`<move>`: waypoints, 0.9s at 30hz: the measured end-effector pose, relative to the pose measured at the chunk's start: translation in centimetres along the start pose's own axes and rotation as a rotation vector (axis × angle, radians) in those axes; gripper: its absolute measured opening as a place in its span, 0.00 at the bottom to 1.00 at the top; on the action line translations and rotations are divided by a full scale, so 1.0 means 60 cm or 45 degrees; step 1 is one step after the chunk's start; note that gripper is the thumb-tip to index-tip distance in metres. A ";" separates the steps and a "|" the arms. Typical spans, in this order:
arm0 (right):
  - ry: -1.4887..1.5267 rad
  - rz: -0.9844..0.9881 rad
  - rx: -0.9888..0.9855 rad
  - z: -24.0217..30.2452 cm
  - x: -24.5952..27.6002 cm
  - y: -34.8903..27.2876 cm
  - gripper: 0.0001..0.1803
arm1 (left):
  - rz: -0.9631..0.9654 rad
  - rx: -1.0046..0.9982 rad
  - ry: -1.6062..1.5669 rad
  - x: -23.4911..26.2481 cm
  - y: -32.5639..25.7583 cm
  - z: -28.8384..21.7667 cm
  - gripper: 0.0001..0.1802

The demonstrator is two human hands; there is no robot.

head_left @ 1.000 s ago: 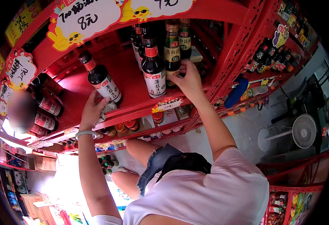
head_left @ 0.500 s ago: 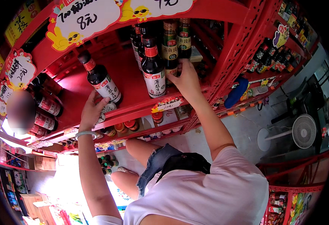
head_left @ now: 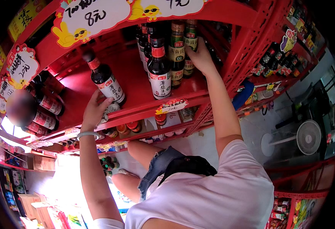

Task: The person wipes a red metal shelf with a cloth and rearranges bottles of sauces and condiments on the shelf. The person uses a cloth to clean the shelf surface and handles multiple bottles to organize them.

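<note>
My left hand [head_left: 95,110] is closed on a crumpled pale cloth [head_left: 111,108] at the base of a soy sauce bottle [head_left: 111,87]. That bottle is dark, with a white label and red neck band, and leans in the view. My right hand [head_left: 201,59] curls round the side of a green-and-gold-labelled sauce bottle [head_left: 190,38]; some fingertips are hidden behind it. To its left is a matching gold-labelled bottle [head_left: 176,53]. Another white-labelled soy sauce bottle [head_left: 159,76] stands at the front of the red shelf [head_left: 137,100], with more dark bottles behind it.
Price cards [head_left: 93,19] hang from the red beam above. Further bottles [head_left: 47,105] stand at the shelf's left end. A perforated red post [head_left: 247,53] rises at the right. Jars [head_left: 134,126] sit on the shelf below. A white fan [head_left: 309,137] stands on the right.
My right hand has moved up and right, from beside the middle gold-labelled bottle to the rightmost one. Both gold-labelled bottles sit nearer the shelf's front. My left hand has hardly moved.
</note>
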State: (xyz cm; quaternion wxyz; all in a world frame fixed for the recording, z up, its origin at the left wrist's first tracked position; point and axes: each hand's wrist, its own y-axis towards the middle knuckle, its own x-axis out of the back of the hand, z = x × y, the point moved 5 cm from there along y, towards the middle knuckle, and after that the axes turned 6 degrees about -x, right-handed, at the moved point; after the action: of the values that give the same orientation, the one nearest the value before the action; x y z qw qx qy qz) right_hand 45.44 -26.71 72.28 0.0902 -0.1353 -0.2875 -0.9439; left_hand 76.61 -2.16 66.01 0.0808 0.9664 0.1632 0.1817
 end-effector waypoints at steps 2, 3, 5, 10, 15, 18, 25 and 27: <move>-0.119 -0.067 0.060 0.008 0.001 -0.004 0.23 | 0.000 0.004 0.055 0.003 -0.001 0.000 0.32; -0.147 -0.079 0.069 0.013 0.003 -0.008 0.23 | -0.004 0.001 0.037 0.004 -0.001 0.000 0.32; -0.204 -0.100 0.084 0.026 0.008 -0.022 0.22 | -0.013 -0.001 -0.001 0.004 -0.002 0.004 0.32; -0.192 -0.095 0.071 0.043 0.031 -0.072 0.24 | 0.015 -0.008 0.014 0.004 0.001 0.008 0.32; -0.004 -0.085 0.009 0.026 0.038 -0.087 0.29 | 0.003 -0.020 0.058 0.004 0.002 0.010 0.32; 0.037 -0.043 -0.009 0.030 0.039 -0.084 0.30 | 0.005 -0.026 0.030 0.004 0.006 0.015 0.32; -0.628 -0.677 0.795 0.195 0.052 -0.086 0.23 | 0.004 -0.013 -0.019 0.008 0.000 0.017 0.31; -0.823 -0.672 0.911 0.228 0.039 -0.066 0.20 | 0.012 -0.019 0.005 0.007 0.002 0.019 0.31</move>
State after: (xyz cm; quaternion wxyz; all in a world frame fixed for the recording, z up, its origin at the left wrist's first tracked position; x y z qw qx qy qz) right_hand 45.05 -15.96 81.85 -0.2023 -0.3024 -0.6277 -0.6882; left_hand 77.47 -2.26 65.13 0.0868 0.9661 0.1575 0.1851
